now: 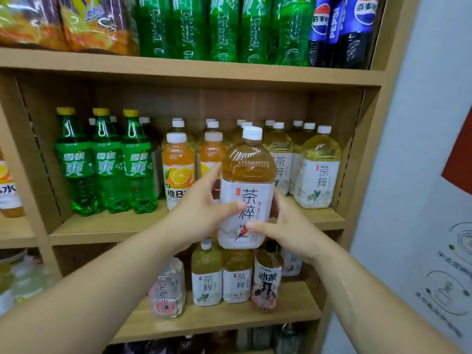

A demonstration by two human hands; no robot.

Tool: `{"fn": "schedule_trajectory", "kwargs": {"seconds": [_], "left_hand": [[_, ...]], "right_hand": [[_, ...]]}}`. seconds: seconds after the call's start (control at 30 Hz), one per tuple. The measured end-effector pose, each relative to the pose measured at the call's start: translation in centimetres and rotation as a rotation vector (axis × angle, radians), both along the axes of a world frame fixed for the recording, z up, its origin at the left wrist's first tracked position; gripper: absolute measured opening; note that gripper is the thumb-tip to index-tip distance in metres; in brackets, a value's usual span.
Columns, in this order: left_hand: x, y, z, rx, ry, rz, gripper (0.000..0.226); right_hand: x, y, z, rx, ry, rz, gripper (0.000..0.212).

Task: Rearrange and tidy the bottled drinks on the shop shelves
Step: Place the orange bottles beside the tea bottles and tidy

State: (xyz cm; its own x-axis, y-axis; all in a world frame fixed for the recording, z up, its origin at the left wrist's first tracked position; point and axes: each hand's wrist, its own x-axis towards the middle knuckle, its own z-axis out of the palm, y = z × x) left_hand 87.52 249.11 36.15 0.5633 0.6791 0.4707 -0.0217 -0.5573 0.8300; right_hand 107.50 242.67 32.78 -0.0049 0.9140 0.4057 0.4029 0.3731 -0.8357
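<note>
I hold an amber tea bottle (pixel 246 185) with a white cap and white label upright in front of the middle shelf (pixel 107 227). My left hand (pixel 201 210) wraps its left side, thumb across the label. My right hand (pixel 283 226) grips its lower right side. Behind it stand orange drink bottles (pixel 177 169), pale tea bottles (pixel 316 169) at the right and green soda bottles (pixel 104 162) at the left. The held bottle hides part of the row behind it.
The top shelf carries tall green bottles (pixel 222 29), blue cola bottles (pixel 342 31) and snack bags (pixel 94 21). The lower shelf (pixel 229 318) holds small tea bottles (pixel 207 277) and a clear bottle (pixel 167 290). A pale wall (pixel 421 149) stands at the right.
</note>
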Motion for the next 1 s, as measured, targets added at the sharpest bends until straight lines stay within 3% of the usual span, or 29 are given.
{"fn": "schedule_trajectory", "kwargs": {"seconds": [0.1, 0.17, 0.37, 0.47, 0.67, 1.0], "left_hand": [[1.4, 0.6, -0.3, -0.017, -0.010, 0.058, 0.060], [1.9, 1.1, -0.3, 0.071, 0.038, 0.168, 0.062], [-1.0, 3.2, -1.4, 0.390, 0.035, 0.750, 0.060], [-3.0, 4.9, -1.8, 0.369, 0.011, 0.918, 0.068], [-3.9, 6.6, -2.5, 0.134, 0.103, 0.840, 0.091], [-3.4, 8.7, -3.4, 0.059, 0.148, 0.714, 0.072]], "right_hand": [[1.0, 0.7, -0.5, 0.005, 0.048, -0.055, 0.072], [1.4, 1.3, -0.6, 0.012, 0.074, -0.090, 0.071], [2.4, 3.4, -0.8, -0.021, 0.003, -0.183, 0.078], [2.5, 4.2, -0.5, -0.047, -0.027, -0.193, 0.072], [2.8, 5.2, -0.4, -0.082, -0.099, -0.260, 0.069], [2.5, 7.1, -0.5, -0.158, -0.149, -0.454, 0.073]]}}
